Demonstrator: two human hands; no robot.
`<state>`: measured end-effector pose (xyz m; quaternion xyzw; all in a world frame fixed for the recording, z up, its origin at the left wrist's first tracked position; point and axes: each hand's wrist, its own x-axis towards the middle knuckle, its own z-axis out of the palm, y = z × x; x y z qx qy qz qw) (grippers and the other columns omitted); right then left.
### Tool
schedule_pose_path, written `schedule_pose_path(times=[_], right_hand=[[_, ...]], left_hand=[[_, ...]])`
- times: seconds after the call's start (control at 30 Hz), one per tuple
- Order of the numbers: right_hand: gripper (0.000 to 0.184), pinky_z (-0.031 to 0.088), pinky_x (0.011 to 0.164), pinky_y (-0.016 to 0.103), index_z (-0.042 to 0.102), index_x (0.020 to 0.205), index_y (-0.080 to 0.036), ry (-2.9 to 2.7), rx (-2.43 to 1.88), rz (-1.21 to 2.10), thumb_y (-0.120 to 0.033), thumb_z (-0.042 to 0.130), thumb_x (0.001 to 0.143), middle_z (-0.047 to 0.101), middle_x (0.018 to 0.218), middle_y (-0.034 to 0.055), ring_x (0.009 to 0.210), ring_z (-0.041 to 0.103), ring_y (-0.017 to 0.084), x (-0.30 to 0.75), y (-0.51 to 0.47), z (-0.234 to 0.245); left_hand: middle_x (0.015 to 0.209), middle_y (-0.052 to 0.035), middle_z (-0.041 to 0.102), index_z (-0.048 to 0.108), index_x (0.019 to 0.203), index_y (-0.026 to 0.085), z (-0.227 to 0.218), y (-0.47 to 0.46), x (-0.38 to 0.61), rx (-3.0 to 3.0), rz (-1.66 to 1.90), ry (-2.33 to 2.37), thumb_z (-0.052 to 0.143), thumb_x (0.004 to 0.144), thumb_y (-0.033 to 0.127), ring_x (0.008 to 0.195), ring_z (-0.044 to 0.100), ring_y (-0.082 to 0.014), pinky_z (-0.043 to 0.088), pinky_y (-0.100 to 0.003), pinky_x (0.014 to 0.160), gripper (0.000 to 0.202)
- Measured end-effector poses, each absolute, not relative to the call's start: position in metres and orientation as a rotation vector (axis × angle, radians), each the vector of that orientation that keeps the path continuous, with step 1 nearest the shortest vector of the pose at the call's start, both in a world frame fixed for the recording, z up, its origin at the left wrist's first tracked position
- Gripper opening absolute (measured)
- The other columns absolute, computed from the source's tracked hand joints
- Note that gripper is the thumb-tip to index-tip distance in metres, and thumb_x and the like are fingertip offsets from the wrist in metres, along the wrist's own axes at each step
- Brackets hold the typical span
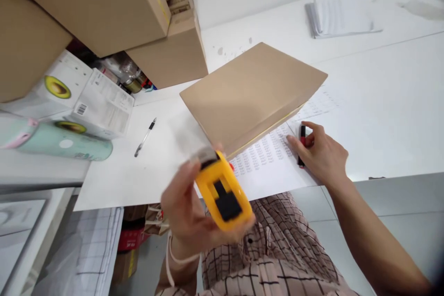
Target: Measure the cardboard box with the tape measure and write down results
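In the head view my left hand [187, 208] grips a yellow and black device [225, 192] that looks like a tape measure, raised near the table's front edge. A blurred grey part shows at its upper end by my fingers. My right hand [321, 152] rests on the table, thumb and fingers closed about a short black and red marker [302, 141]. Between and beyond the hands lies a closed brown cardboard box [255, 92], set at an angle. Printed sheets [263, 159] stick out from beneath it.
A black-capped pen [145, 137] lies left on the white table. Farther left are a mint bottle [69, 142], avocado-printed cartons [100, 101] and stacked cardboard boxes [166, 51]. A stack of papers [342, 17] lies at the back right. An open drawer [52, 222] is at lower left.
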<state>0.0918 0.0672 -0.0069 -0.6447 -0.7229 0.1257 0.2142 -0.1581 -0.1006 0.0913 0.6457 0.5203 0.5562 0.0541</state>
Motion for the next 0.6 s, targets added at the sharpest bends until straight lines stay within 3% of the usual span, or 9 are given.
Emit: schedule_pose_path(times=[0.1, 0.2, 0.27, 0.37, 0.5, 0.6], right_hand=[[0.057, 0.031, 0.056, 0.031, 0.06, 0.134, -0.023, -2.075, -1.792, 0.326, -0.062, 0.053, 0.093, 0.07, 0.082, 0.006, 0.078, 0.063, 0.027, 0.091, 0.067, -0.009], [0.047, 0.031, 0.056, 0.031, 0.062, 0.132, -0.022, -2.068, -1.768, 0.346, -0.048, 0.048, 0.096, 0.069, 0.079, 0.0062, 0.072, 0.061, 0.025, 0.092, 0.065, -0.011], [0.041, 0.031, 0.056, 0.032, 0.065, 0.127, -0.022, -2.066, -1.742, 0.347, -0.039, 0.045, 0.095, 0.069, 0.077, 0.0065, 0.069, 0.061, 0.025, 0.095, 0.065, -0.013], [0.035, 0.034, 0.058, 0.034, 0.07, 0.113, -0.022, -2.056, -1.698, 0.374, -0.032, 0.045, 0.091, 0.067, 0.07, 0.0055, 0.063, 0.059, 0.024, 0.099, 0.068, -0.012], [0.03, 0.04, 0.06, 0.035, 0.072, 0.103, -0.023, -1.93, -1.708, 0.57, -0.03, 0.046, 0.088, 0.059, 0.055, 0.0005, 0.052, 0.054, 0.022, 0.104, 0.067, -0.005], [0.025, 0.041, 0.06, 0.035, 0.07, 0.096, -0.024, -1.899, -1.702, 0.615, -0.03, 0.048, 0.086, 0.059, 0.057, 0.0, 0.051, 0.053, 0.021, 0.105, 0.065, -0.001]], left_hand=[[0.137, -0.0055, 0.056, 0.042, 0.15, 0.032, 0.13, -0.054, -0.169, 2.365, 1.796, 1.662, 0.082, 0.083, 0.038, 0.131, 0.058, -0.0311, 0.057, -0.052, 0.106, 0.078], [0.149, -0.0071, 0.049, 0.051, 0.144, 0.031, 0.146, -0.015, -0.173, 2.587, 1.532, 1.79, 0.065, 0.098, 0.028, 0.14, 0.051, -0.0291, 0.049, -0.046, 0.114, 0.048], [0.157, -0.0062, 0.043, 0.054, 0.141, 0.033, 0.141, 0.002, -0.174, 2.672, 1.337, 1.821, 0.057, 0.102, 0.026, 0.143, 0.048, -0.0288, 0.045, -0.047, 0.117, 0.04], [0.162, -0.0088, 0.039, 0.05, 0.147, 0.033, 0.126, 0.015, -0.176, 2.64, 1.047, 1.836, 0.052, 0.104, 0.038, 0.144, 0.046, -0.0315, 0.043, -0.051, 0.116, 0.043], [0.163, -0.0148, 0.037, 0.041, 0.154, 0.029, 0.117, 0.014, -0.18, 2.569, 0.804, 1.799, 0.063, 0.089, 0.07, 0.147, 0.039, -0.0385, 0.038, -0.058, 0.117, 0.08], [0.164, -0.0163, 0.034, 0.039, 0.155, 0.027, 0.123, 0.009, -0.184, 2.61, 0.69, 1.743, 0.073, 0.084, 0.066, 0.147, 0.038, -0.04, 0.036, -0.06, 0.118, 0.088]])
